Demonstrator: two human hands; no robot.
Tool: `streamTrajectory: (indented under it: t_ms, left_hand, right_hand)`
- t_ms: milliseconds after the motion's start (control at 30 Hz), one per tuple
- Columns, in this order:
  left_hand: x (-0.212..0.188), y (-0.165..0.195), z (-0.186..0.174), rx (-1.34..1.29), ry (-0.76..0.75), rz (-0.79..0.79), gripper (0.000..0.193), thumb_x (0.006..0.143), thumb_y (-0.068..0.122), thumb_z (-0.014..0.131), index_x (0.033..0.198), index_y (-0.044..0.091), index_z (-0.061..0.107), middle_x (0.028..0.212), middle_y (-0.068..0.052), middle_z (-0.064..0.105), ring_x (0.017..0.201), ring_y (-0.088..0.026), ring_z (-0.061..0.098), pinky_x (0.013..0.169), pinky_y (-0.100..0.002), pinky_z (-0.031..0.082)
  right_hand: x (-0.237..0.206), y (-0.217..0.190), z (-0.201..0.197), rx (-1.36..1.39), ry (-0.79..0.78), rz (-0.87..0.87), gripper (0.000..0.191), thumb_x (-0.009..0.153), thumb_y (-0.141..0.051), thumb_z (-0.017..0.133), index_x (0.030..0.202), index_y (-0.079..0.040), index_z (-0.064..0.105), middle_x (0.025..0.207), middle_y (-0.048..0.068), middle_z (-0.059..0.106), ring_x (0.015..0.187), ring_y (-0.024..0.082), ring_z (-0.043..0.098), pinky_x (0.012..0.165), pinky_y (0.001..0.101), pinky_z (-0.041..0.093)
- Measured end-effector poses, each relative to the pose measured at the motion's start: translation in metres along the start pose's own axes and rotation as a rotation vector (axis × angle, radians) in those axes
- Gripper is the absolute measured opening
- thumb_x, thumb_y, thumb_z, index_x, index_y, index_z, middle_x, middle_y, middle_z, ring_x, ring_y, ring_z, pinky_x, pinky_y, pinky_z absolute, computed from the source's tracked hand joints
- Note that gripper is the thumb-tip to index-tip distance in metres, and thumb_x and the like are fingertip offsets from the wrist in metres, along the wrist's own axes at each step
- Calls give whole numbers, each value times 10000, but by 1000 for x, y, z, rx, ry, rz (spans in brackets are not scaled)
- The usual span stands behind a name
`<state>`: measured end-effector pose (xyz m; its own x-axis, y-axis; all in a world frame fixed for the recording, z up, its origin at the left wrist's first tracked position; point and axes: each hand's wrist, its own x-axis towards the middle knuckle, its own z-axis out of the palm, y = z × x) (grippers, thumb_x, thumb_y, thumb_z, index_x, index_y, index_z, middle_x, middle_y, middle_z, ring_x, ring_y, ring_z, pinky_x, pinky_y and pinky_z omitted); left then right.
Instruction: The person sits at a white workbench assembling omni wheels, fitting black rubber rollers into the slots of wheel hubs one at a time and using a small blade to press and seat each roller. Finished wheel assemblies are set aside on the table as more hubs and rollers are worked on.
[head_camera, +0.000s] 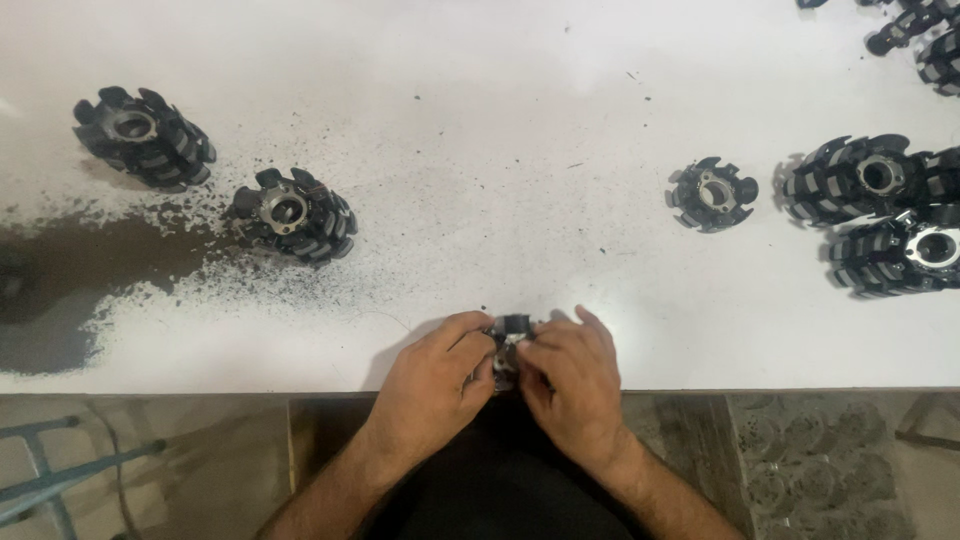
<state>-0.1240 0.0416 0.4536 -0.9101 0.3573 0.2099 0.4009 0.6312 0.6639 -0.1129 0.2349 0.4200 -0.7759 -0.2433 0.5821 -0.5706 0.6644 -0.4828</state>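
Head view, looking down at the near edge of a white counter (520, 120). The left hand (435, 375) and right hand (565, 375) are closing together from either side on a small dark part (507, 345), fingers curled and pinching it between them just over the counter's edge; most of the part is lying hidden under the fingers. It is looking like rigid metal or hard plastic, light enough for fingertips, possibly dusty and so a little slippery; a grip on its outer flanks, clear of the centre, is seeming the surest hold. Two finned black wheels (145, 135) (292, 213) are sitting to the left amid scattered dark grit (60, 270). A smaller wheel (712, 193) is lying to the right, well apart from the hands, with a cluster of larger wheels (880, 225) beyond it.
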Motion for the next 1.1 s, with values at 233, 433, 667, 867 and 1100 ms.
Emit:
streamTrajectory:
  t_ms: [233,433,667,867,1100]
  left_hand:
    - [24,-22,-95,723,536,39,668,886,524,746,1227,-35,616,1292,-290,581,1164,-381,597,916,-481,556]
    - [72,-39,-144,650,-82,-630,879,907,622,676,1520,37,440,1396,-192,519,1292,-334,523,1077,-517,468]
    - [47,-35,-142,559,-351,-389,867,773,597,821,1535,347,492,1678,-111,224,1525,-373,203,1126,-603,310]
    - [35,-21,-134,462,-41,-200,1023,732,307,822,1569,95,273,1470,-207,446,1354,-388,406,1113,-582,381]
    - [20,16,-50,182,-389,150,1025,730,229,839,1537,55,232,1408,-266,465,1340,-437,426,1096,-603,327]
  right_hand:
    - [35,44,-56,-63,354,197,194,1032,-18,701,1190,-69,601,1124,82,660,1020,206,667,1226,543,437]
    - [11,34,-44,83,296,232,193,982,-17,683,1155,-54,606,1098,86,691,1085,213,692,1230,549,444]
    - [-10,45,-45,207,267,365,166,985,-52,682,1140,-53,620,1096,86,694,1086,201,682,1227,538,433]
    - [-17,43,-46,275,239,344,150,999,-85,674,1134,-53,617,1098,82,690,1135,205,677,1239,530,418]
    - [-23,32,-43,385,299,373,206,999,-50,661,1193,-64,593,1152,86,648,1178,215,664,1282,540,374]
